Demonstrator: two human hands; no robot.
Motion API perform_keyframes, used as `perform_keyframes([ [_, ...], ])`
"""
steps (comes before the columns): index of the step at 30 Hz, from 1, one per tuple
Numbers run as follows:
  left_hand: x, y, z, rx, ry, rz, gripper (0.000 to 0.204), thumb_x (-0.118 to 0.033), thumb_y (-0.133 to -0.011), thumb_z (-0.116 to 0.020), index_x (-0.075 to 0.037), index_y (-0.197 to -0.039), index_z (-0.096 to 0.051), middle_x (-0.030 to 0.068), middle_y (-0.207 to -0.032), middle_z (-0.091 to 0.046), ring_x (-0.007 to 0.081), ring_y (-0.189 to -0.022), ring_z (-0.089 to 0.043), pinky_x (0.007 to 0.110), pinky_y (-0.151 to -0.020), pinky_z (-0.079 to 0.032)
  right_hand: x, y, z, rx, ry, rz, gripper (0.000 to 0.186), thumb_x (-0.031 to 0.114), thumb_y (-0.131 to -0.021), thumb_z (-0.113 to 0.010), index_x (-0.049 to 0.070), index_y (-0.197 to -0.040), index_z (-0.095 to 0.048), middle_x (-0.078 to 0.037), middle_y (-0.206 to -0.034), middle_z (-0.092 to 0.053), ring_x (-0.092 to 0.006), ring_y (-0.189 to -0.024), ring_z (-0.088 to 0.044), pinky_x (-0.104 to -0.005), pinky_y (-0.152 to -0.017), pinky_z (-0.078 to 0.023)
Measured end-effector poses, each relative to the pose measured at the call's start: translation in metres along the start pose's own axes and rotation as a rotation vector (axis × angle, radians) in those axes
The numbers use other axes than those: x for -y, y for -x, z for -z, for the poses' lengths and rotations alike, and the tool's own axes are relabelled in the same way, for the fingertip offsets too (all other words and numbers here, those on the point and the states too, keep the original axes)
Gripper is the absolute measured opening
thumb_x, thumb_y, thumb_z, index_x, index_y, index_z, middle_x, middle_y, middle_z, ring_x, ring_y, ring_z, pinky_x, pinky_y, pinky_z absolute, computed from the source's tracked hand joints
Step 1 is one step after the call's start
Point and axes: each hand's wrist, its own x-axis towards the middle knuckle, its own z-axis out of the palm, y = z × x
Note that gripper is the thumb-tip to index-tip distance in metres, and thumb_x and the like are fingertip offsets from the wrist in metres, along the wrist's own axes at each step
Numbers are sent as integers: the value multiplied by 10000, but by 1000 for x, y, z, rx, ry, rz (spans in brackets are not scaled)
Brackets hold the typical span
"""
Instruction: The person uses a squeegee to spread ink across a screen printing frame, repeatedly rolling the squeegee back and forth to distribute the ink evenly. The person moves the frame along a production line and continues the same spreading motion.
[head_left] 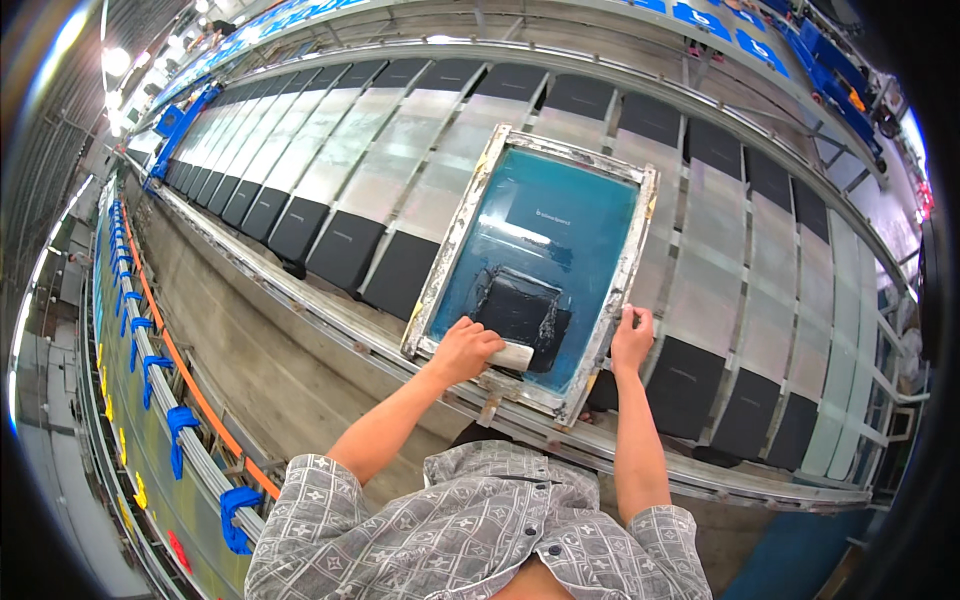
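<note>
A screen printing frame [458, 232] with a worn, ink-stained rim lies across the long table in front of me. Its blue-green mesh [590, 215] carries small pale lettering and a dark patch of black ink [515, 308] at the near end. Inside that end, my left hand [467, 350] is closed around the pale handle of a squeegee [514, 356]; the blade is not clearly visible. My right hand [632, 338] has its fingers curled and pinched at the frame's right edge, near the lower corner.
Black fabric pieces [345, 250] lie in a row over pale boards along the table, several with small prints. A metal rail [330, 330] runs along the near edge. At left, another rail carries blue clamps [180, 420] beside an orange strip [165, 335]. Blue machinery [830, 75] stands far right.
</note>
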Motion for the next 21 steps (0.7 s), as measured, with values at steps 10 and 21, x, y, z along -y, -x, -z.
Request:
perform_keyframes([
  [10, 56, -3, 18, 274, 70, -45, 224, -214, -674, -769, -167, -888, -721, 14, -870, -697, 218, -798, -648, 361, -769, -433, 14, 18, -37, -5, 88, -73, 255, 317, -912, -610, 64, -938, -630, -155, -865, -678, -361, -854, -644, -433, -771, -473],
  [21, 119, -135, 13, 207, -35, -155, 206, -288, -685, -785, -129, -781, -696, 81, -790, -686, 288, -796, -654, 418, -764, -464, 12, 17, -46, 9, 144, -104, 267, 299, -903, -608, 44, -974, -643, -190, -920, -686, -382, -913, -657, -419, -788, -493],
])
